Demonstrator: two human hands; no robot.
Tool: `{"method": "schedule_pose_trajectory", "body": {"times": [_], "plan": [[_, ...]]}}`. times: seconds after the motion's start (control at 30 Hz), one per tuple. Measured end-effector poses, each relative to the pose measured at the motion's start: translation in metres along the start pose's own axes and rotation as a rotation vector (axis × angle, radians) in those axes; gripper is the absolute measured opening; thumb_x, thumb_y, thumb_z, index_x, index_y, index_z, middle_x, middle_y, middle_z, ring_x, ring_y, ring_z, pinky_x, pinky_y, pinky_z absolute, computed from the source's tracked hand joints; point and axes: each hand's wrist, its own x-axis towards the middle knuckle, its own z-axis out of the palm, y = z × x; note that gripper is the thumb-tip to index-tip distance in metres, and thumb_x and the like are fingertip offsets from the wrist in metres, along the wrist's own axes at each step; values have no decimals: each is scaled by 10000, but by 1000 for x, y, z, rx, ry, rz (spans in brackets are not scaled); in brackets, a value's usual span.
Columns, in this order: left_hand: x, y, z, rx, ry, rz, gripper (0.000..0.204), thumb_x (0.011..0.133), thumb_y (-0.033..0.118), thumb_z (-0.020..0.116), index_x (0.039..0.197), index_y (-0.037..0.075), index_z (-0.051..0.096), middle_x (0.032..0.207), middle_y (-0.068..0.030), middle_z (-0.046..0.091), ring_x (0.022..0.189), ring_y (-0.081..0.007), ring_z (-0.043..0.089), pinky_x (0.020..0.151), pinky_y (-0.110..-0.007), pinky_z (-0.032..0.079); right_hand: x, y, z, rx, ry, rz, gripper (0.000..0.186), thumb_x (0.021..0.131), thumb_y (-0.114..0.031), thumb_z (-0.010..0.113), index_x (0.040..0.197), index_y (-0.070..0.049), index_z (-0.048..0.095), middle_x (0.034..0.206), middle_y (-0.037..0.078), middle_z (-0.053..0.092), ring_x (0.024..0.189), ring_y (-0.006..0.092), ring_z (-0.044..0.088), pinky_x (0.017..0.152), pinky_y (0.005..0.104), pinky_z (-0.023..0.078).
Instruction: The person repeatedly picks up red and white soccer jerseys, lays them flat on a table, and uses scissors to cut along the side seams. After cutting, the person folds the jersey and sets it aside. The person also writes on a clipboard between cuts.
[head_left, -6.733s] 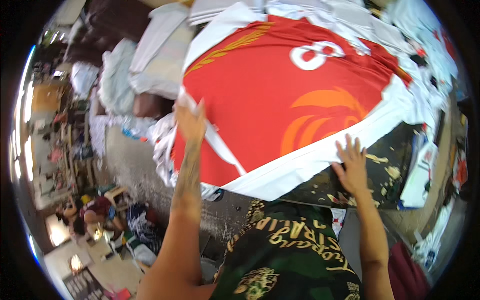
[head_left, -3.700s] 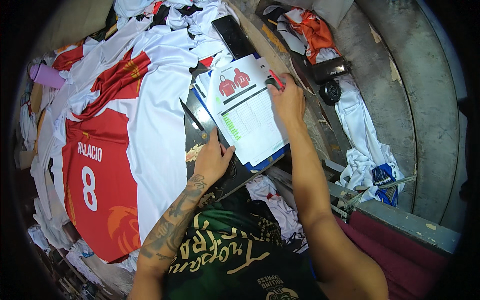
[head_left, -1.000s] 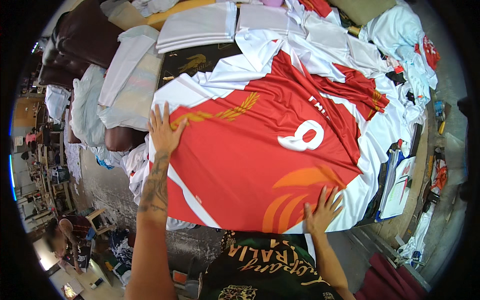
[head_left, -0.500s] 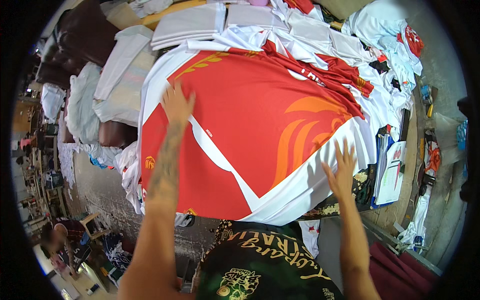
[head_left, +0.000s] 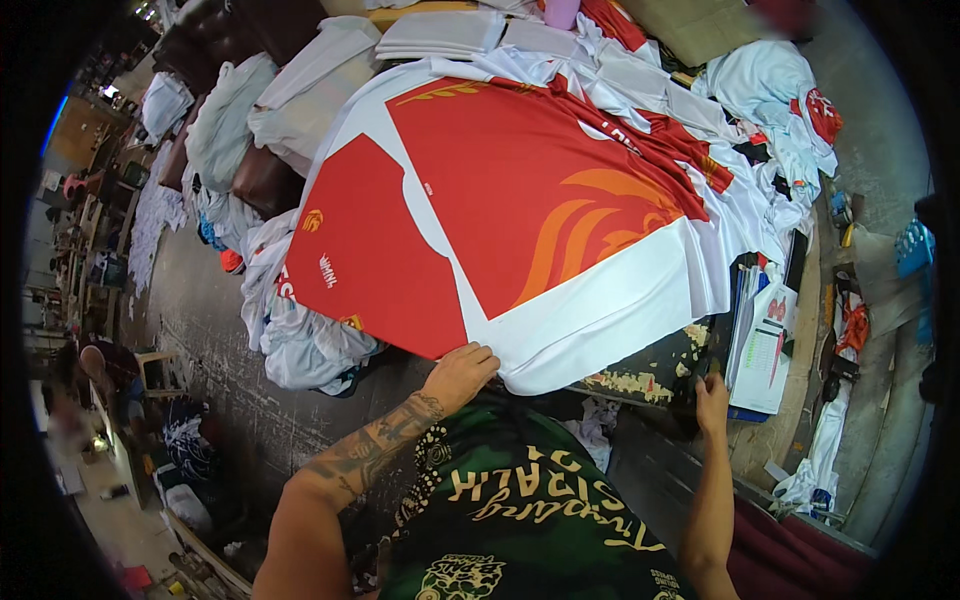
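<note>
A large sheet of printed fabric (head_left: 500, 180) lies spread over the work table in front of me. It is white with red panels, and an orange mane-like figure marks the larger panel. At its near edge my left hand (head_left: 462, 372) is closed on the fabric, where the white strip meets the red. My right hand (head_left: 711, 402) is closed at the table's near right corner, beside a stack of papers (head_left: 765, 345). Whatever it grips there is dark and cannot be made out.
The worn table top (head_left: 640, 382) shows below the fabric's near right edge. Crumpled white cloth (head_left: 315, 350) hangs at the left. Folded white sheets (head_left: 440, 35) are stacked at the back, with more cloth (head_left: 765, 85) heaped far right. Another person (head_left: 105, 370) is far left.
Both hands have left their flat, spread position on the fabric. My left came back to the near edge and closed; my right moved to the table corner. The view has shifted.
</note>
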Motion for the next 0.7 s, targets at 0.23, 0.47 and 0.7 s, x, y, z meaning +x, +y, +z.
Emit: {"method": "schedule_pose_trajectory", "body": {"times": [0.23, 0.47, 0.7], "plan": [[-21, 12, 3, -252, 392, -272, 120, 932, 177, 746, 945, 61, 772, 971, -58, 720, 1051, -291, 584, 948, -426, 444, -162, -10, -28, 480, -857, 194, 385, 922, -309, 845, 1131, -52, 649, 996, 53, 659, 883, 186, 651, 786, 355, 540], [-20, 22, 7, -182, 392, -259, 108, 910, 178, 770, 947, 79, 792, 970, 2, 709, 1094, -271, 550, 977, -433, 387, -160, -157, 95, 107, -1176, -304, 808, 943, -651, 697, 1401, -9, 523, 1285, 261, 653, 1188, 379, 640, 1020, 436, 473], [-19, 22, 10, -115, 353, -208, 124, 874, 173, 807, 964, 88, 796, 1010, 10, 690, 1117, -262, 547, 990, -441, 371, -161, -175, 114, 107, -1063, -34, 718, 802, -700, 823, 983, -11, 729, 899, 131, 726, 874, 273, 696, 819, 392, 528]]}}
